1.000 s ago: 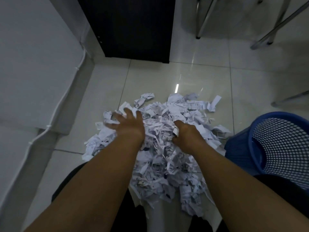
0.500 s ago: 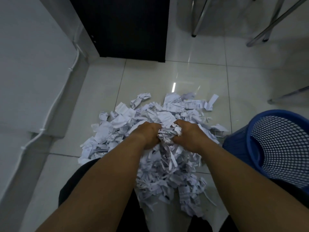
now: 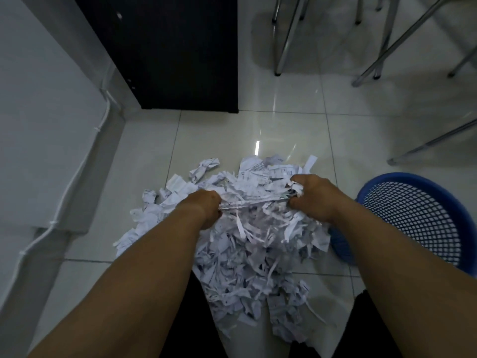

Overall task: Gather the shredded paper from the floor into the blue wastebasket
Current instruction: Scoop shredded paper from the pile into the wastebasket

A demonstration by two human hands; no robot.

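My left hand [image 3: 204,209] is closed into a fist around a bunch of shredded paper [image 3: 247,244]. My right hand [image 3: 313,200] is also clenched on strips from the same heap, with white scraps sticking out between thumb and fingers. Several strips run taut between the two fists, so both hands hold parts of one bundle, raised slightly above the rest of the heap. How much of the bundle is clear of the heap below I cannot tell from this angle.

The remaining paper lies on the tiled floor [image 3: 296,130], spread from just beyond my hands back to between my knees. Loose pieces trail out on the left side of the heap.

The blue wastebasket [image 3: 402,182] stands on the floor to my right, just beside the heap, its mesh wall touching the paper's right edge. My right forearm crosses in front of its near rim.

A dark cabinet [image 3: 180,55] stands against the wall ahead. Metal chair legs [image 3: 281,40] stand on the tiles farther right.
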